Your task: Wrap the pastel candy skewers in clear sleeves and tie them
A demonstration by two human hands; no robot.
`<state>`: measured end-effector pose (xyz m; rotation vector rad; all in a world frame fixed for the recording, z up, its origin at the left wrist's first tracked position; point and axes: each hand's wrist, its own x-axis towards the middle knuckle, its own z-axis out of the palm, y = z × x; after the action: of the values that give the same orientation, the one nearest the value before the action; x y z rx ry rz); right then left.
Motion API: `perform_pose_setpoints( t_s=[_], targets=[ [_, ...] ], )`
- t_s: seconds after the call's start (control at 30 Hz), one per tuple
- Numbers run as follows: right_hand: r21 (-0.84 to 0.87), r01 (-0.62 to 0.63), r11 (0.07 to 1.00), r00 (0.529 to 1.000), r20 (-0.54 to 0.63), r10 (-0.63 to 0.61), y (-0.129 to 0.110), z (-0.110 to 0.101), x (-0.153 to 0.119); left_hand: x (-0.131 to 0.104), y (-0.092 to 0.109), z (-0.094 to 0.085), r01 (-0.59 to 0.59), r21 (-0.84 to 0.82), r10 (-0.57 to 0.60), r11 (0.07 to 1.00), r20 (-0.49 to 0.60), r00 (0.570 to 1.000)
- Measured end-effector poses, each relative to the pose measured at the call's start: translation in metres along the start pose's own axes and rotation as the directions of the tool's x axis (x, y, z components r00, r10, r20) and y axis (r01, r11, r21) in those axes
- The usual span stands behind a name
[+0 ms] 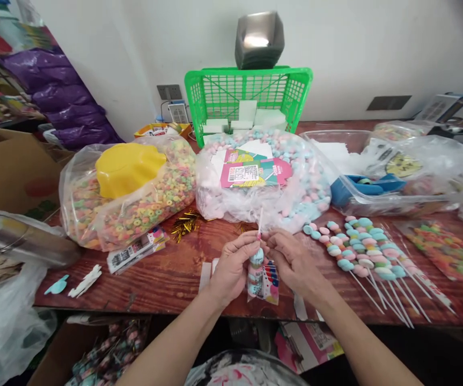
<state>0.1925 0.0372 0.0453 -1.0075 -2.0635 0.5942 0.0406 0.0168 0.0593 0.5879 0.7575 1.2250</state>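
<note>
Between both hands, at the table's front edge, a marshmallow skewer (256,271) sits in a clear printed wrapper, its white stick pointing up and away. My left hand (233,265) is closed round the wrapper's neck, thumb and fingers pinching at the stick. On the other side of that neck my right hand (291,257) has its fingertips pressed together; whatever lies in them is hidden. Under the skewer lies a colourful printed bag (271,284). Several unwrapped marshmallow skewers (366,246) lie right of my right hand, sticks towards me. Gold twist ties (186,225) are bunched left of my hands.
Behind my hands bulges a bag of marshmallows (311,182) with printed cards (251,171) on top. A bag of ring candy (142,214) carries a yellow bowl (129,166). A green basket (247,80), clear tub (344,201), steel flask (26,238) and candy packet (448,249) surround the workspace.
</note>
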Motion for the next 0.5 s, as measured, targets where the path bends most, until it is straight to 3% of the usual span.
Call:
perform_pose_setpoints(
  t_s=[0.23,0.4,0.5],
  targets=[
    [0.318,-0.117,0.941,0.991,-0.021,0.131,-0.001,-0.004,-0.018,-0.002,-0.009,0.004,0.048,0.094,-0.054,0.994,0.066,0.996],
    [0.640,-0.258,0.724,0.952,0.038,0.305,-0.004,0.009,-0.026,-0.002,-0.008,0.003,0.093,0.061,-0.095,0.994,0.024,0.995],
    [0.714,-0.298,0.634,0.923,0.047,0.381,-0.005,0.016,-0.033,-0.002,-0.002,0.000,0.115,-0.016,-0.116,0.993,-0.012,0.993]
  ],
)
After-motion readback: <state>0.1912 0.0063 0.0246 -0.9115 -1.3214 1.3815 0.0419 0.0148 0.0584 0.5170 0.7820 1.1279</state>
